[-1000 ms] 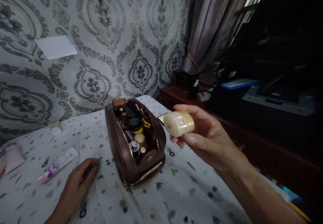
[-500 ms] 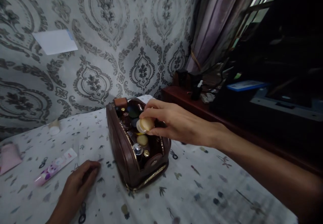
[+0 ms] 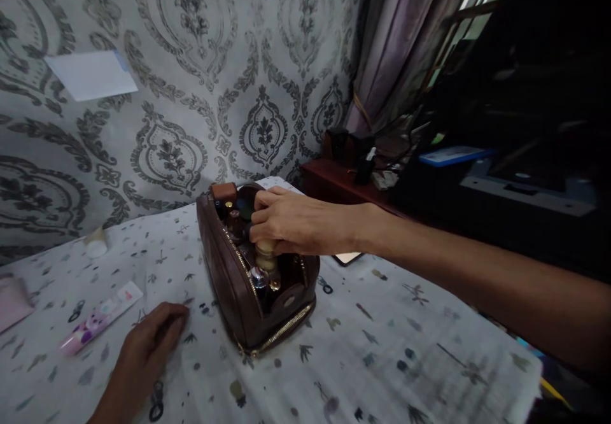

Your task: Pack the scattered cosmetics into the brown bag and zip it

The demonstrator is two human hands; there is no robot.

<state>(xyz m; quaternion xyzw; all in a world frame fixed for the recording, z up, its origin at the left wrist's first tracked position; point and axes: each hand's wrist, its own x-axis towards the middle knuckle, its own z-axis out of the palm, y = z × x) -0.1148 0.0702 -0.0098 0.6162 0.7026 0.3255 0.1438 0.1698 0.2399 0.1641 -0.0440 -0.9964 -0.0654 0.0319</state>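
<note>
A brown leather toiletry bag (image 3: pixel 229 277) stands unzipped on the patterned sheet, with several small bottles inside. My right hand (image 3: pixel 296 223) reaches into its top, fingers curled round a small container with a round gold cap (image 3: pixel 265 246), partly hidden by the fingers. Just below it shows another gold lid (image 3: pixel 266 263). Closer to the bag's front end are a silver-capped bottle (image 3: pixel 259 277) and a gold-capped bottle (image 3: pixel 275 282). Left of the bag, my left hand (image 3: pixel 150 341) rests on the sheet, loosely bent and holding nothing. Beside it lies a white and purple tube (image 3: pixel 101 318).
A pink pouch (image 3: pixel 13 303) and a beige tube (image 3: pixel 97 243) lie at the left. Behind the bag rises a patterned wall (image 3: pixel 181 106), a white paper (image 3: pixel 93 75) on it. A dark red wooden ledge (image 3: pixel 329 182) with cables borders the right.
My right hand has lowered the gold-capped container deeper into the bag, and its fingers now cover more of it. The left hand stays in place. The view has shifted slightly.
</note>
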